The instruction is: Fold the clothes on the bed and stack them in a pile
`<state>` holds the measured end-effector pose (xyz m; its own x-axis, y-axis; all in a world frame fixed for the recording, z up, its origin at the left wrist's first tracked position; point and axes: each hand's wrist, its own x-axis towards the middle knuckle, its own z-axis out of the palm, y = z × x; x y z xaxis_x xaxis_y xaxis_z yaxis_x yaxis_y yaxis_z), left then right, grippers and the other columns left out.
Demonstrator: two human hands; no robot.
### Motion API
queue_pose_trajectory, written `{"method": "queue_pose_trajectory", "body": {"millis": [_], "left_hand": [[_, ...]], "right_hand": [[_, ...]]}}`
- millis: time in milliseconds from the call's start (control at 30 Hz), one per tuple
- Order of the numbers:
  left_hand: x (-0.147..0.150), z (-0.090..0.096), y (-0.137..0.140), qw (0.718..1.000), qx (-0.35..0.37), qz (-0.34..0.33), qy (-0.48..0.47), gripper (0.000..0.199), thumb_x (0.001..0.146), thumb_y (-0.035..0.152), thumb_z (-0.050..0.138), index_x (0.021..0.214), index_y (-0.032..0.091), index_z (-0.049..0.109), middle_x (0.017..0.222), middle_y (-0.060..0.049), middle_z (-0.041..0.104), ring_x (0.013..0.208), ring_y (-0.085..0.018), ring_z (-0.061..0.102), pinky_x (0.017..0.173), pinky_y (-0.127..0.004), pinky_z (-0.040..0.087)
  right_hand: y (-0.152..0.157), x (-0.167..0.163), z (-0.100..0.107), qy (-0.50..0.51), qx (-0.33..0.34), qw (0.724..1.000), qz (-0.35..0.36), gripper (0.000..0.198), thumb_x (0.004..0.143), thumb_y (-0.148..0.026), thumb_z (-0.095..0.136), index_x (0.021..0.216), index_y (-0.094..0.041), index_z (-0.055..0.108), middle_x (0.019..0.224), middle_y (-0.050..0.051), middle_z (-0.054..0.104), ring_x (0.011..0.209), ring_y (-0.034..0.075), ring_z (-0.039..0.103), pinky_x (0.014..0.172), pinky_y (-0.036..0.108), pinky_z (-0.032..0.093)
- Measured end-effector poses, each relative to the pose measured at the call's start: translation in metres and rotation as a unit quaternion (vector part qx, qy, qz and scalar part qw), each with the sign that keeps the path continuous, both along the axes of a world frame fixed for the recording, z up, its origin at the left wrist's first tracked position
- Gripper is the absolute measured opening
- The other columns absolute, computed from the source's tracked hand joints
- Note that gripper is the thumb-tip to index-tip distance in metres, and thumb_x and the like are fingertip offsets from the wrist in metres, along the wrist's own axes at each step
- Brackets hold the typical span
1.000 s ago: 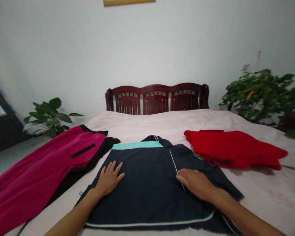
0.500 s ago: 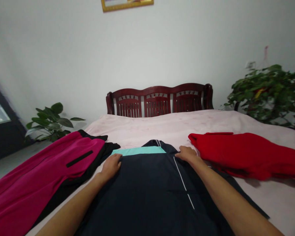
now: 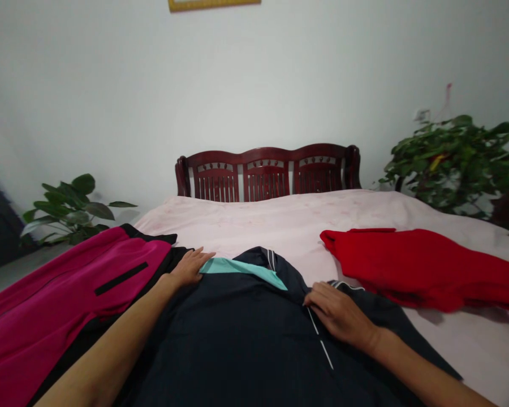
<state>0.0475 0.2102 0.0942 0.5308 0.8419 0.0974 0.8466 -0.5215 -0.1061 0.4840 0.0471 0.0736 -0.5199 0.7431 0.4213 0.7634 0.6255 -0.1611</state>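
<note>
A dark navy jacket (image 3: pixel 237 333) with a turquoise band and white piping lies spread in front of me on the bed. My left hand (image 3: pixel 190 267) rests at the left end of the turquoise band, fingers stretched out over the cloth. On the other side, my right hand (image 3: pixel 341 314) is closed, pinching the jacket's fabric near the top of the white piping line. Between the hands the cloth is bunched, and the band slants down toward the right. A dark sleeve shows beyond my right wrist.
A magenta and black garment (image 3: pixel 80 294) lies at the left, close to my left forearm. Folded red clothing (image 3: pixel 424 268) lies at the right on the pink bedsheet (image 3: pixel 246 220). Behind are a wooden headboard (image 3: pixel 267 175), a left plant (image 3: pixel 72 206) and a right plant (image 3: pixel 453 158).
My right hand has drawn nearer, pulling the jacket's right side toward me, so the turquoise band now slants. My left hand's fingers have straightened out. The view has shifted slightly.
</note>
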Motion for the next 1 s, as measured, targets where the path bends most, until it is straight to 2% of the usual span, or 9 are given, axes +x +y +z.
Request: {"method": "queue_pose_trajectory", "body": {"millis": [167, 267, 333, 467, 633, 700, 833, 933, 1000], "left_hand": [[0.005, 0.009, -0.003, 1.000, -0.001, -0.017, 0.024, 0.049, 0.069, 0.014, 0.065, 0.117, 0.023, 0.067, 0.098, -0.006, 0.073, 0.100, -0.026, 0.063, 0.089, -0.035, 0.046], [0.005, 0.015, -0.007, 0.999, 0.039, -0.003, 0.017, 0.019, 0.072, 0.018, 0.065, 0.090, 0.021, 0.069, 0.093, -0.008, 0.070, 0.096, -0.027, 0.061, 0.086, -0.036, 0.045], [0.003, 0.024, -0.009, 0.997, 0.076, 0.009, 0.004, 0.012, 0.074, 0.019, 0.064, 0.086, 0.020, 0.066, 0.093, -0.009, 0.068, 0.095, -0.027, 0.061, 0.091, -0.040, 0.043], [-0.004, 0.049, -0.021, 0.988, 0.150, 0.027, -0.024, 0.010, 0.078, 0.018, 0.059, 0.088, 0.021, 0.060, 0.087, -0.005, 0.064, 0.090, -0.024, 0.060, 0.110, -0.048, 0.031], [-0.012, 0.052, -0.071, 0.957, 0.281, -0.022, -0.074, 0.013, 0.081, 0.012, 0.051, 0.079, 0.023, 0.055, 0.084, -0.004, 0.060, 0.089, -0.023, 0.056, 0.108, -0.042, 0.034], [-0.016, 0.038, -0.097, 0.970, 0.231, -0.036, -0.064, 0.015, 0.080, 0.010, 0.048, 0.079, 0.023, 0.055, 0.086, -0.005, 0.061, 0.090, -0.024, 0.055, 0.100, -0.041, 0.039], [-0.020, 0.000, -0.133, 0.999, 0.048, 0.005, -0.023, 0.028, 0.074, 0.005, 0.045, 0.091, 0.023, 0.057, 0.092, -0.006, 0.062, 0.091, -0.024, 0.056, 0.087, -0.038, 0.042], [-0.015, -0.014, -0.140, 0.997, -0.019, 0.059, -0.049, 0.049, 0.070, 0.004, 0.048, 0.114, 0.023, 0.057, 0.105, -0.008, 0.063, 0.101, -0.025, 0.058, 0.091, -0.038, 0.043], [-0.009, -0.015, -0.141, 0.994, -0.054, 0.047, -0.085, 0.060, 0.070, 0.008, 0.051, 0.128, 0.024, 0.053, 0.117, -0.009, 0.061, 0.108, -0.025, 0.058, 0.096, -0.038, 0.043]], "right_hand": [[0.011, -0.010, 0.004, 0.151, -0.162, 0.948, -0.230, 0.068, 0.087, -0.045, 0.056, 0.145, -0.012, 0.042, 0.123, 0.016, 0.060, 0.102, 0.025, 0.062, 0.086, 0.036, 0.049], [0.036, -0.017, 0.013, 0.147, -0.263, 0.916, -0.265, 0.081, 0.076, -0.051, 0.067, 0.143, -0.010, 0.046, 0.112, 0.014, 0.069, 0.096, 0.025, 0.066, 0.082, 0.034, 0.050], [0.053, -0.022, 0.021, 0.116, -0.289, 0.911, -0.271, 0.066, 0.065, -0.041, 0.078, 0.124, -0.015, 0.062, 0.094, 0.007, 0.073, 0.086, 0.024, 0.068, 0.073, 0.030, 0.050], [0.072, -0.030, 0.038, 0.099, -0.224, 0.913, -0.327, 0.026, 0.075, -0.031, 0.066, 0.099, -0.020, 0.068, 0.091, 0.008, 0.072, 0.087, 0.026, 0.066, 0.071, 0.031, 0.045], [0.060, -0.024, 0.031, 0.023, 0.038, 0.967, -0.251, 0.021, 0.086, -0.019, 0.049, 0.103, -0.020, 0.062, 0.110, 0.011, 0.064, 0.109, 0.025, 0.056, 0.087, 0.032, 0.042], [0.050, -0.017, 0.016, 0.006, 0.015, 0.978, -0.207, 0.021, 0.084, -0.016, 0.048, 0.100, -0.020, 0.061, 0.108, 0.010, 0.063, 0.103, 0.023, 0.058, 0.082, 0.030, 0.043], [0.043, -0.006, -0.002, 0.094, -0.194, 0.955, -0.202, 0.040, 0.076, -0.018, 0.056, 0.116, -0.018, 0.060, 0.113, 0.010, 0.066, 0.100, 0.024, 0.063, 0.082, 0.034, 0.045], [0.052, -0.003, 0.008, 0.150, -0.300, 0.929, -0.158, 0.068, 0.065, -0.027, 0.069, 0.131, -0.016, 0.057, 0.122, 0.013, 0.067, 0.106, 0.026, 0.064, 0.088, 0.036, 0.047], [0.059, -0.008, 0.020, 0.194, -0.336, 0.913, -0.129, 0.065, 0.066, -0.040, 0.071, 0.126, -0.014, 0.062, 0.119, 0.013, 0.069, 0.106, 0.026, 0.064, 0.088, 0.036, 0.049]]}}
